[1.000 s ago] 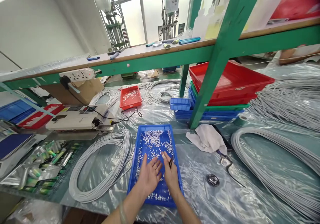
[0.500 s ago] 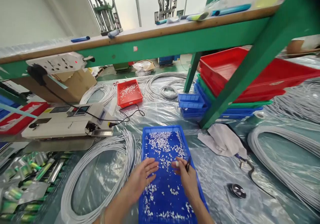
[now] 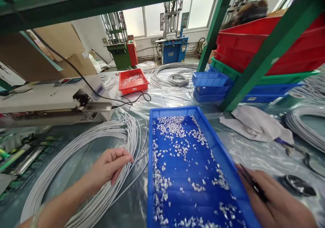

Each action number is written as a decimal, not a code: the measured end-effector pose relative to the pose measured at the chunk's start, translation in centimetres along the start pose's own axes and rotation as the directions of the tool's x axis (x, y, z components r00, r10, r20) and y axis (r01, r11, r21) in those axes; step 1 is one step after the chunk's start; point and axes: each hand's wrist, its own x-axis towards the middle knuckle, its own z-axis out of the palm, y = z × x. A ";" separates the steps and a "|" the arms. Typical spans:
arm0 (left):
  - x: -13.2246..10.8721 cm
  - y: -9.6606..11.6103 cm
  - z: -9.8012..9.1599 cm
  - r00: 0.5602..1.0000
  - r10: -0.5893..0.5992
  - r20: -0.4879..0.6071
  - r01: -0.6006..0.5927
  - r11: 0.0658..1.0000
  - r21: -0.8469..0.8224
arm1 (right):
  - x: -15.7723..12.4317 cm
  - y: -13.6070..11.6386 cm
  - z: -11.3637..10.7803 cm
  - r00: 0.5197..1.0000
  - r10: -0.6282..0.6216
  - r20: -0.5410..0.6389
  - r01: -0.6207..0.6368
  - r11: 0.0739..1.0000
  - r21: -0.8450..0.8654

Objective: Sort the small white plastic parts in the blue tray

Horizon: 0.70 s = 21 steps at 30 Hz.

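Observation:
Over the near coil of pale grey cable, my left hand has its thumb and fingers pressed together; anything between them is hidden. My right hand is at the right wall of a blue tray, closed around dark tweezers that slant across its fingers. Whether that hand also grips the tray rim, I cannot tell. Scattered over the tray floor are many small, clear-whitish pieces, thickest at the far end and along the sides.
A red tray with similar small bits stands farther back. To the left is a pale machine with a black cord. Stacked bins rise behind a green post at right. A white cloth and a round black object lie right.
Both hands were over the blue tray; the left has moved left above the cable coil and its fingers have closed. The right has moved to the tray's right side. The view has tilted and come closer.

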 end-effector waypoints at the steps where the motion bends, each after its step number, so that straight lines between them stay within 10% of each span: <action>1: -0.8 -0.6 -0.4 1.000 0.030 0.004 -0.030 0.998 0.055 | -0.1 -0.1 0.1 0.999 0.020 0.039 -0.017 0.997 -0.079; 9: -8.8 -9.6 -5.7 0.926 0.346 -0.153 -0.212 0.809 0.548 | 0.2 -4.6 -2.3 0.826 0.561 0.061 -0.502 0.780 -0.373; 14: -9.2 -13.1 -7.9 0.875 0.465 -0.136 -0.256 0.682 0.685 | 0.3 -5.6 -3.6 0.794 0.556 0.246 -0.488 0.824 -0.288; 21: -6.4 -14.4 -5.7 0.848 0.528 0.034 -0.305 0.435 0.848 | -2.2 -6.7 -3.9 0.837 0.473 0.273 -0.453 0.881 -0.138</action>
